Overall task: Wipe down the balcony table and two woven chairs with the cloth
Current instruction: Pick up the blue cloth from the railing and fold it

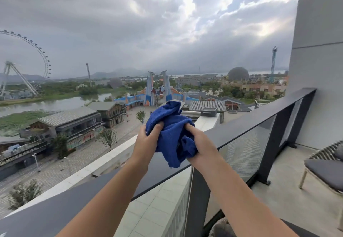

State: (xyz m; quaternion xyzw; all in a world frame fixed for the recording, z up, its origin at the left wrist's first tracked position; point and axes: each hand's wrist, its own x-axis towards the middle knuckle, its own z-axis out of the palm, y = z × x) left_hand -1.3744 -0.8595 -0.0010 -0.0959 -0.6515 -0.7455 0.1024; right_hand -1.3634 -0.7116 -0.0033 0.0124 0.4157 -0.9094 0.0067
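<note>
A crumpled blue cloth [171, 130] is held out over the balcony railing [259, 123], bunched between both hands. My left hand [147, 142] grips its left side with the thumb pressed into the fabric. My right hand [201, 143] grips its right side and lower folds. One woven chair [326, 171] with a grey seat cushion stands at the right edge, partly cut off by the frame. A dark rounded shape at the bottom edge [220, 228] is too cut off to identify. The table is not in view.
The dark rail with glass panels runs diagonally from lower left to upper right. A grey wall [319, 51] closes the balcony on the right. Pale floor [278, 199] lies between the rail and the chair. Beyond is a long drop to buildings.
</note>
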